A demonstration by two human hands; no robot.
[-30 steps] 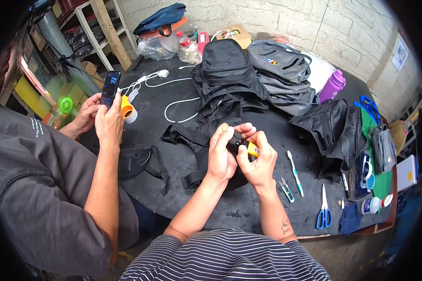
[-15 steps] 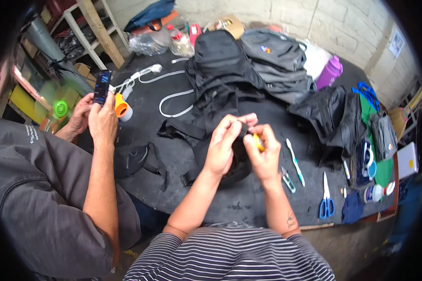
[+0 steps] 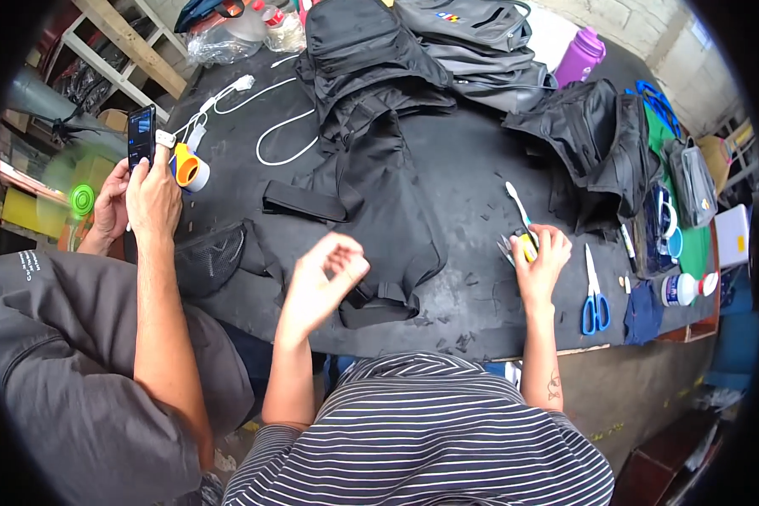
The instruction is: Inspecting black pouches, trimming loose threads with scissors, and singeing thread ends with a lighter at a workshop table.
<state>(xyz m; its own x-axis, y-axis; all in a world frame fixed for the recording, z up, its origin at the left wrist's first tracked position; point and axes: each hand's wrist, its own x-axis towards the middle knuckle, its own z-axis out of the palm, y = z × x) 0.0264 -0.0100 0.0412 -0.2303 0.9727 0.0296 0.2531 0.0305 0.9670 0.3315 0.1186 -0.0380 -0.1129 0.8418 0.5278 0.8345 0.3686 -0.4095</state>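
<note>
Hands have split since the last frame: right hand point(image 3: 546, 260) went right with the yellow item point(image 3: 527, 246), left hand point(image 3: 325, 274) went left. Right grip narrow, fingers closed on the yellow item, just beside the snips point(image 3: 507, 250) at 9 o'clock. Left grip half-curled, gap between thumb and fingers. Black bag point(image 3: 392, 177) lies on the table point(image 3: 476, 202), 1 o'clock from left hand. From right hand: toothbrush point(image 3: 515, 201) at 11, blue-handled scissors point(image 3: 595, 295) at 4.

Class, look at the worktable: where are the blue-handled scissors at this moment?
In the head view, the blue-handled scissors lie toward the right side of the black table, between the person's right hand and the dark blue cloth.
</note>
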